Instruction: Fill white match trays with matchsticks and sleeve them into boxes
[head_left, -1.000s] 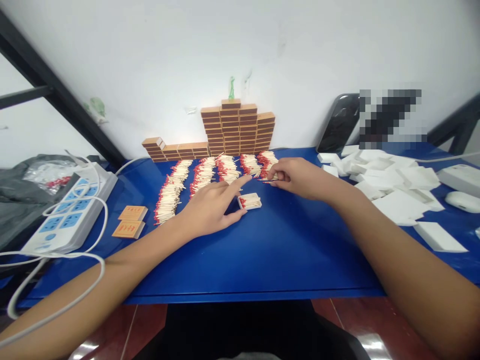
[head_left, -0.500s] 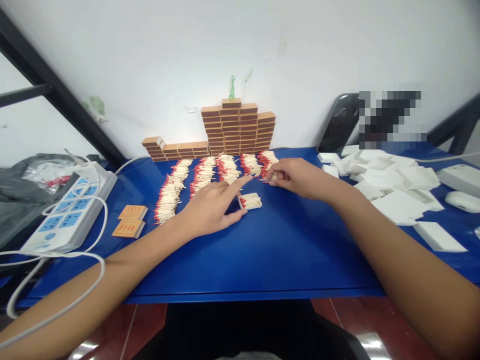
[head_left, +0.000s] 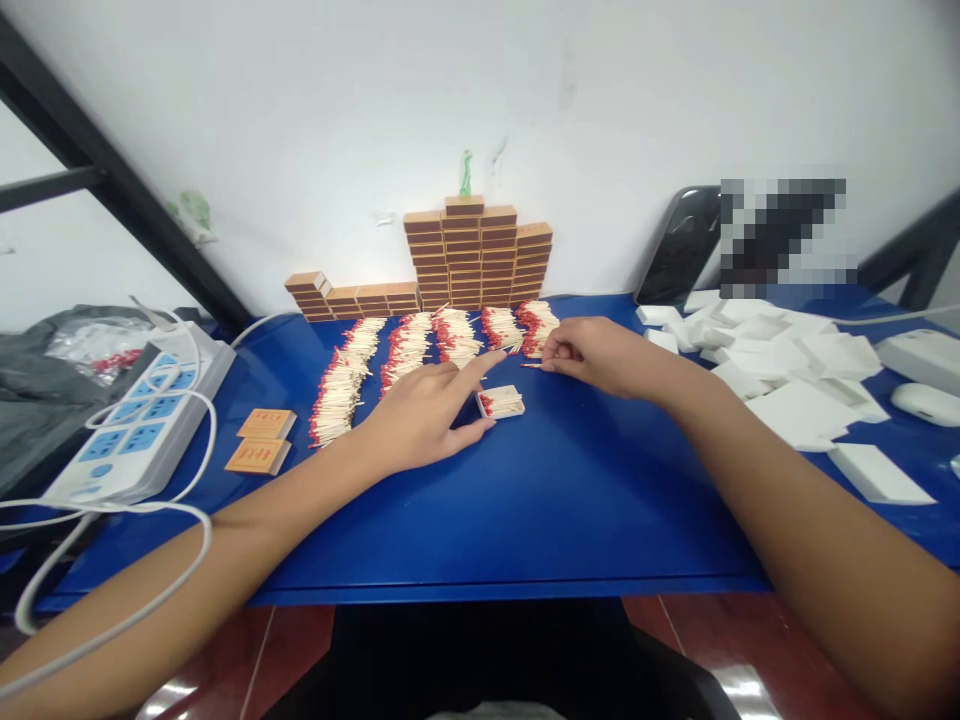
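Observation:
My left hand [head_left: 424, 410] rests on the blue table [head_left: 525, 500], thumb and forefinger apart on either side of a small open matchbox tray [head_left: 501, 402] that holds a few red-tipped matches. My right hand [head_left: 592, 355] lies just beyond the tray, its fingertips pinched on matches [head_left: 534, 364] at the near end of the rightmost row. Several rows of loose matches [head_left: 435, 345] run across the table behind both hands.
Brown matchboxes are stacked [head_left: 480, 255] against the wall. White box trays lie heaped [head_left: 780, 365] at the right, with a mouse [head_left: 926, 402] beyond. Two orange box sleeves [head_left: 262, 440], a power strip [head_left: 142, 420] and its white cable [head_left: 112, 530] sit at the left.
My right hand has drawn slightly back from the match row with its pinch kept. The left hand has stayed at the tray.

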